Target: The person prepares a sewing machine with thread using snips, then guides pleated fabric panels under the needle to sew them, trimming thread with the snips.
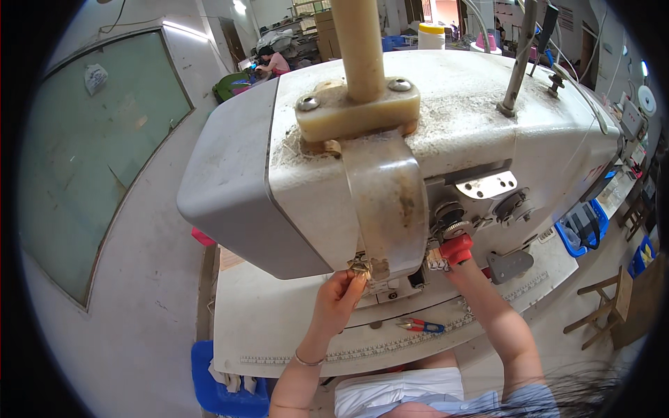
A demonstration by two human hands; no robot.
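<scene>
A large white sewing machine head [230,160] fills the middle of the view. My left hand [340,296] is below its front end, thumb and fingers pinched together at a small brass-coloured metal piece [359,267]. Whether that piece is loose or part of the machine, I cannot tell. My right hand [456,267] reaches under the arm of the machine, beside a red part [456,249] below the round tension dials [451,217]. Its fingers are mostly hidden there. A clear, stained plastic guard [387,202] hangs between the two hands.
Small thread snips [421,325] with red and blue handles lie on the white table [279,327], near a curved measuring tape [397,344]. A blue bin [209,390] with pale cloth stands at lower left. At right are a wooden stool [605,306] and a blue basket [584,226]. Another person [275,63] sits far back.
</scene>
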